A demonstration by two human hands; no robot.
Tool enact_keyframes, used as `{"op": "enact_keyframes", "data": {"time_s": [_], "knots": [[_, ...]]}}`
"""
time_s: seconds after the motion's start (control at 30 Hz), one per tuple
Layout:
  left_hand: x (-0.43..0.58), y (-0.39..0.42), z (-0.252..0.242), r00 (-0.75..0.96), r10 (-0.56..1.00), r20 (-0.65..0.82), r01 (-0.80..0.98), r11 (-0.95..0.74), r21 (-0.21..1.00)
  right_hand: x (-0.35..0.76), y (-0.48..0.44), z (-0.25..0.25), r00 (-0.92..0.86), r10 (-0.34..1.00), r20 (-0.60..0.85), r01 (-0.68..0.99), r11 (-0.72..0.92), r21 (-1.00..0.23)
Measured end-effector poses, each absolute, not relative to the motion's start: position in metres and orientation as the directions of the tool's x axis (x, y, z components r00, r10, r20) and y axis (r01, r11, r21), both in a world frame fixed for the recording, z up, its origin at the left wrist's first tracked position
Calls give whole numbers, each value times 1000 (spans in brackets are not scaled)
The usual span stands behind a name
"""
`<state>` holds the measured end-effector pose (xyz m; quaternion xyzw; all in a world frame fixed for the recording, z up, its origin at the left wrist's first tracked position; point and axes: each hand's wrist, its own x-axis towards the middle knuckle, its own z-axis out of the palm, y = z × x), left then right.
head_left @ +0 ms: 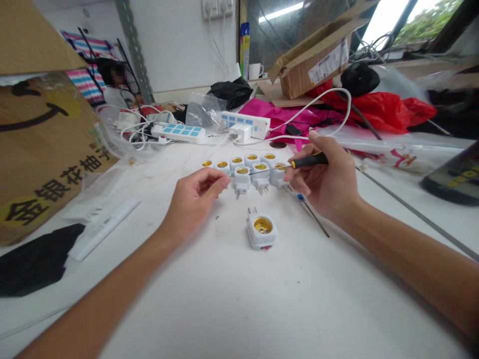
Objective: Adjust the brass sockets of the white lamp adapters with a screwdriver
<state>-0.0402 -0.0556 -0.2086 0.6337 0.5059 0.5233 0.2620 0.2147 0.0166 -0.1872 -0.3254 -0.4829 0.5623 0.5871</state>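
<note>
My right hand (325, 178) is closed round a screwdriver (309, 160) with a black and yellow handle, its thin shaft pointing left over a cluster of several white lamp-socket adapters (250, 170) with brass insides. My left hand (196, 195) hovers just left of that cluster with fingers curled and thumb against forefinger; whether it pinches anything I cannot make out. One socket adapter (262, 230) lies alone on the white table (232, 299), nearer to me, between my hands. A tiny dark screw (217, 217) lies beside my left hand.
A second screwdriver (312, 215) with a blue tip lies under my right hand. Two power strips (178, 132) (245, 123) with white cables sit behind the sockets. A printed cardboard bag (41, 149) stands left, an open box (314, 60) and red and pink bags behind. White plastic parts (101, 227) lie left.
</note>
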Motion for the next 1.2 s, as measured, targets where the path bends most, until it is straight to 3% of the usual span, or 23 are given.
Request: {"op": "enact_keyframes", "data": {"time_s": [0.3,0.57,0.9,1.2], "knots": [[-35,-58,-213,-21,922,387,359,-354,864,209,11,-193,-211,958,194,-340,114,-933],[-29,-50,-209,-2,871,491,421,-445,791,203,14,-201,-179,970,165,-371,89,-924],[7,-10,-188,-174,873,456,147,-435,888,214,26,-201,-111,978,178,-445,111,-889],[2,-29,-207,-176,884,433,277,-378,883,216,29,-202,-79,981,178,-427,128,-895]]}}
